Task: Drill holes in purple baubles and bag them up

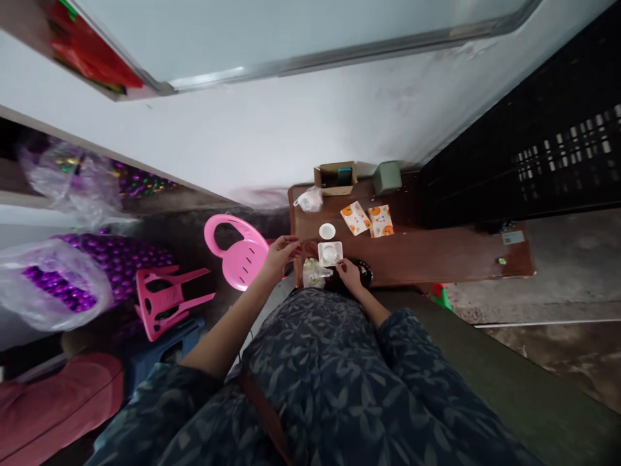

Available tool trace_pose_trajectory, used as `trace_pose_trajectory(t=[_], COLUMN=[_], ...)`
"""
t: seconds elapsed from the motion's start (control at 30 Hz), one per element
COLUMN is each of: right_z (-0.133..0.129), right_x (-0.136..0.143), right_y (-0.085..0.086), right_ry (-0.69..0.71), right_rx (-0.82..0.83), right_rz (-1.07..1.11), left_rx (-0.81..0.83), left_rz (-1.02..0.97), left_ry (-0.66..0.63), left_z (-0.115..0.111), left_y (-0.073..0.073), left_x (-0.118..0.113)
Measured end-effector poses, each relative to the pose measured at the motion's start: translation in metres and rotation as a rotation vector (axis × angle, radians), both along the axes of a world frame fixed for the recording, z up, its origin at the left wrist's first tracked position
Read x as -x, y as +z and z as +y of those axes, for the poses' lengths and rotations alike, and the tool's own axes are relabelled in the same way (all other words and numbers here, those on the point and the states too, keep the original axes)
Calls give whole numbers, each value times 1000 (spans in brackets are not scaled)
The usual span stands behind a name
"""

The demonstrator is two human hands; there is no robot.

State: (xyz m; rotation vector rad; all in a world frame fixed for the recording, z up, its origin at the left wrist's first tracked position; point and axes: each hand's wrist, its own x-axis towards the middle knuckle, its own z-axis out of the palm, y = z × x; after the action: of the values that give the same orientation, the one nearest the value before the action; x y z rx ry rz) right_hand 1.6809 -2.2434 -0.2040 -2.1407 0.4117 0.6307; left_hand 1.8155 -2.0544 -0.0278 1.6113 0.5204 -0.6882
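A small square white tray (325, 246) with a round white piece (330, 253) in it sits near the front left edge of the brown table. My right hand (350, 274) has its fingertips closed on the tray's lower right corner. To the left of the tray, my left hand (281, 255) hovers by the table's edge with its fingers stretched and apart; I see nothing in it. Just behind the tray lies a round white dish (327, 231). A clear plastic bag (315, 274) with pale contents rests in front, against my clothing.
On the brown table (436, 255) are two orange-patterned packets (356, 218), a cardboard box (334, 178), a green-grey container (387, 177) and a white plastic bag (310, 199). A pink chair (245, 264) stands to the left. Bags of purple shiny pieces (58, 288) lie further left.
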Motion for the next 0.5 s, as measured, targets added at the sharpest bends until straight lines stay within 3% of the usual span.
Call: trace_pose_trajectory(t=[0.17,0.27,0.37,0.5], right_z=[38,65,89,108], right_x=[20,27,22,8], right_y=[-1,-3,-10,-23], right_ry=[264,410,444,465], right_rx=[-67,-80,10,90], right_rz=[86,133,171,218], left_rx=[-150,-194,-218,-224], left_rz=[98,161,178,157], left_ry=[-221,-336,-387,-364], left_z=[26,41,59,91], left_y=[-51,-72,-81,-81], left_x=[42,63,73,72])
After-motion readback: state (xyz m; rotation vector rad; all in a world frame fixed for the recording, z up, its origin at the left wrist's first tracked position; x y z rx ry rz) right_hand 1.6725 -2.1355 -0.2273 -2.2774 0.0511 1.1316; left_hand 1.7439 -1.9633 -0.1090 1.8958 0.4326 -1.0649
